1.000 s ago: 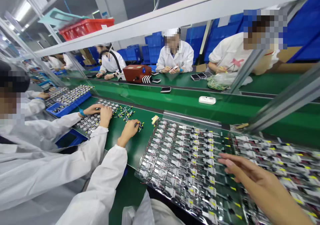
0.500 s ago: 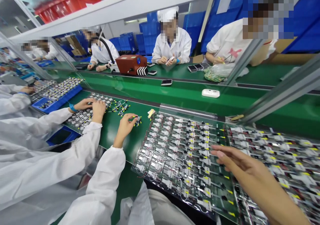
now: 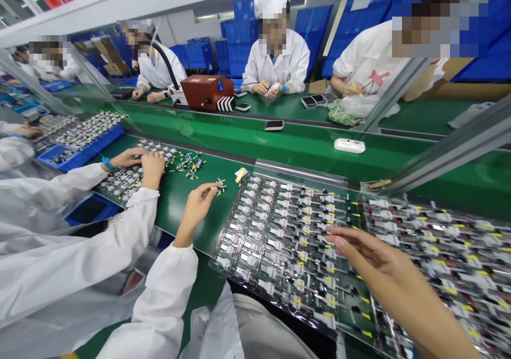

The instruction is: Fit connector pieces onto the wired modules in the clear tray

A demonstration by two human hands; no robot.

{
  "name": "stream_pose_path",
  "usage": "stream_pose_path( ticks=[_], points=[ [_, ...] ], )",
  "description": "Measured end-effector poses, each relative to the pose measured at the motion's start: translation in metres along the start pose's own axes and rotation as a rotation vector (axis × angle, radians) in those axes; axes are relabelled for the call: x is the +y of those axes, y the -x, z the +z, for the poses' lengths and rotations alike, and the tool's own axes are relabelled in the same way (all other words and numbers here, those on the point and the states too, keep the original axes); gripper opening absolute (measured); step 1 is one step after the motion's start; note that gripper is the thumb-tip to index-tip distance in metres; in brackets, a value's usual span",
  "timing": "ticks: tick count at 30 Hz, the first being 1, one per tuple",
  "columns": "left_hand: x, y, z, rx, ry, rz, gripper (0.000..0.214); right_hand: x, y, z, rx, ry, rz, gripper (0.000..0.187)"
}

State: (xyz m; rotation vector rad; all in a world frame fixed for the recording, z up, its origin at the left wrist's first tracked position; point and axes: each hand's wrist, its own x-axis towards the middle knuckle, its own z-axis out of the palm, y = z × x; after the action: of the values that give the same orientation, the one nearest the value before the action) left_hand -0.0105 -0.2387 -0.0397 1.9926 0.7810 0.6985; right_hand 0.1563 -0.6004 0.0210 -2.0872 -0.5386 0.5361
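Observation:
My left hand [image 3: 197, 205], in a white sleeve, pinches thumb and forefinger at a small cluster of yellow-tipped parts [image 3: 221, 186] on the green bench. Which piece the fingertips grip is partly hidden. My right hand [image 3: 379, 263] hovers over the right side of a clear plastic tray [image 3: 227, 226], fingers stretched out and thumb a little apart. Nothing shows between them. Rows of small white modules [image 3: 279, 231] with wires and black parts fill that tray, those towards the right carrying yellow tips.
A second loaded tray [image 3: 443, 263] lies to the right. Further left are a loose pile of yellow-tipped parts [image 3: 190, 164], a co-worker's hands [image 3: 149, 164] over another tray, and a blue bin [image 3: 85, 151]. A metal post [image 3: 439, 114] rises at the right, behind the trays.
My right hand has moved slightly left over the tray's modules. My left hand stays pinched at the small cluster. The whole view has shifted a little.

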Motion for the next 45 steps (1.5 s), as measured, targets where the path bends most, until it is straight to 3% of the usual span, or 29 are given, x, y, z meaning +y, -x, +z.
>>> stream_pose_path(
  ticks=[5, 9, 12, 16, 19, 22, 30, 35, 41, 45],
  points=[
    [0.046, 0.056, 0.004, -0.025, 0.213, -0.107, 0.037, -0.027, 0.014, 0.023, -0.093, 0.001, -0.124, 0.046],
    [0.091, 0.111, 0.026, -0.271, 0.357, -0.170, 0.033, -0.052, 0.026, 0.052, -0.273, -0.023, -0.298, 0.024],
    [0.108, 0.134, 0.042, -0.404, 0.447, -0.233, 0.038, -0.056, 0.032, 0.064, -0.373, -0.036, -0.275, 0.015],
    [0.108, 0.138, 0.052, -0.470, 0.631, -0.369, 0.044, -0.047, 0.037, 0.062, -0.382, -0.126, -0.208, 0.015],
    [0.105, 0.135, 0.054, -0.504, 0.751, -0.462, 0.049, -0.044, 0.039, 0.059, -0.416, -0.130, -0.264, 0.027],
    [0.105, 0.134, 0.054, -0.547, 0.773, -0.489, 0.050, -0.045, 0.041, 0.058, -0.445, -0.082, -0.334, 0.023],
    [0.098, 0.153, 0.044, -0.685, 0.789, -0.473, 0.044, -0.043, 0.052, 0.052, -0.337, -0.011, -0.431, 0.031],
    [0.098, 0.167, 0.050, -0.640, 0.729, -0.488, 0.033, -0.038, 0.062, 0.050, -0.385, 0.087, -0.395, 0.021],
    [0.101, 0.170, 0.044, -0.715, 0.430, -0.325, 0.018, -0.031, 0.075, 0.051, -0.478, 0.159, -0.210, 0.008],
    [0.102, 0.173, 0.042, -0.705, 0.426, -0.289, 0.022, -0.033, 0.075, 0.052, -0.520, 0.144, -0.282, 0.007]
  ],
)
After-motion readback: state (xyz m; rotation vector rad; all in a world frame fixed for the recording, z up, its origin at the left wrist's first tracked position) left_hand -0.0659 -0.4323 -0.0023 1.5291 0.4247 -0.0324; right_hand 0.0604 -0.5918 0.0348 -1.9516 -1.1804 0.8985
